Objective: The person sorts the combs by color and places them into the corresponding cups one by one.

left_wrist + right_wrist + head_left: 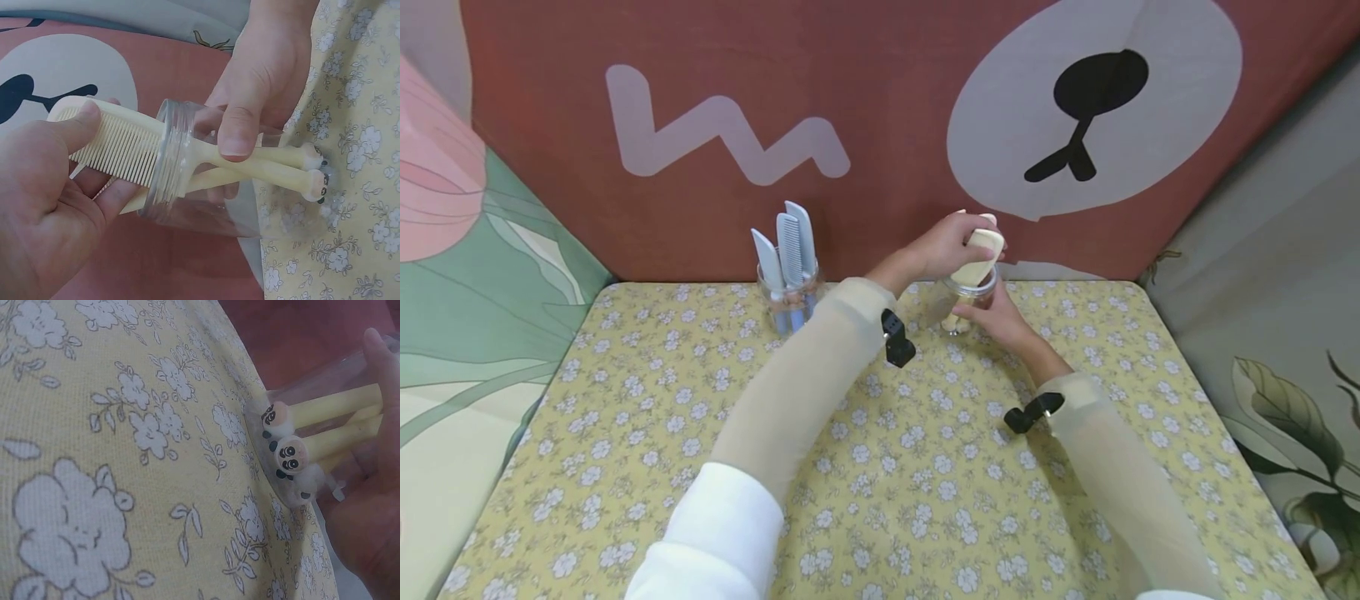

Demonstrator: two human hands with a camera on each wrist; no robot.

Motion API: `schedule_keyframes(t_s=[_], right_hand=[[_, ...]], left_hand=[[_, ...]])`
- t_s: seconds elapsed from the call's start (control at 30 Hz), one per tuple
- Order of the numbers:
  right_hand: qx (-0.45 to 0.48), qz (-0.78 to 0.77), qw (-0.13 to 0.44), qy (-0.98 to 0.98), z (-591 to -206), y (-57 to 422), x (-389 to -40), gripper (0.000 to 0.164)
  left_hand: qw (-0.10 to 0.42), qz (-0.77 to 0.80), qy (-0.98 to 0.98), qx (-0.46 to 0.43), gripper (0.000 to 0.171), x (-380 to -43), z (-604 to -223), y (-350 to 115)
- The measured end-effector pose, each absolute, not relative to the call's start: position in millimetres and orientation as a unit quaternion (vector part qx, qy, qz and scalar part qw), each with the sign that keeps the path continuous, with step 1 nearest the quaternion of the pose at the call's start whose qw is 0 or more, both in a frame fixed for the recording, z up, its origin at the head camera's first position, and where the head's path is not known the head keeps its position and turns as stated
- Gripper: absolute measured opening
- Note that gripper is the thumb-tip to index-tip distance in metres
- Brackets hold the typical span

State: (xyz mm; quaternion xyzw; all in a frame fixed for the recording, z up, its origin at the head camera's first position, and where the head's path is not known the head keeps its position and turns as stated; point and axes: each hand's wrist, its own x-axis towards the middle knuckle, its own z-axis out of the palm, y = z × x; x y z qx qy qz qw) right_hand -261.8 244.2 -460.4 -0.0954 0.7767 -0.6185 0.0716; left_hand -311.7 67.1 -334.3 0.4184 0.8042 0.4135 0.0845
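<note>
My left hand pinches the toothed end of a cream comb, its thumb lying along the comb's back. The comb stands handle-down in a clear jar, with the teeth sticking out of the ridged mouth. My right hand grips that jar from the side, thumb across the near wall. Inside, several cream handles end in small animal-face tips at the jar's bottom. Parts of other cream combs show behind the front one, partly hidden by the left fingers.
To the left stands another clear jar holding several light blue combs. A yellow floral cloth covers the table. Right behind the table's far edge hangs a reddish-brown backdrop with a cartoon face.
</note>
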Motion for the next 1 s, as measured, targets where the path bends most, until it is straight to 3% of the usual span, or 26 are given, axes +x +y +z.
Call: schedule_keyframes(t_s=[0.27,0.57,1.0], right_hand=[[-0.106,-0.621,0.065,0.773,-445,238,-251,0.094],[-0.124,-0.634,0.054,0.762,-470,248,-264,0.100],[-0.135,-0.639,0.051,0.756,-471,247,-265,0.098]], left_hand=[[0.080,0.396,0.824,0.397,0.021,-311,-336,69],[0.110,0.415,0.832,0.350,0.028,-309,-333,65],[0.043,0.388,0.836,0.387,0.024,-304,-317,58]])
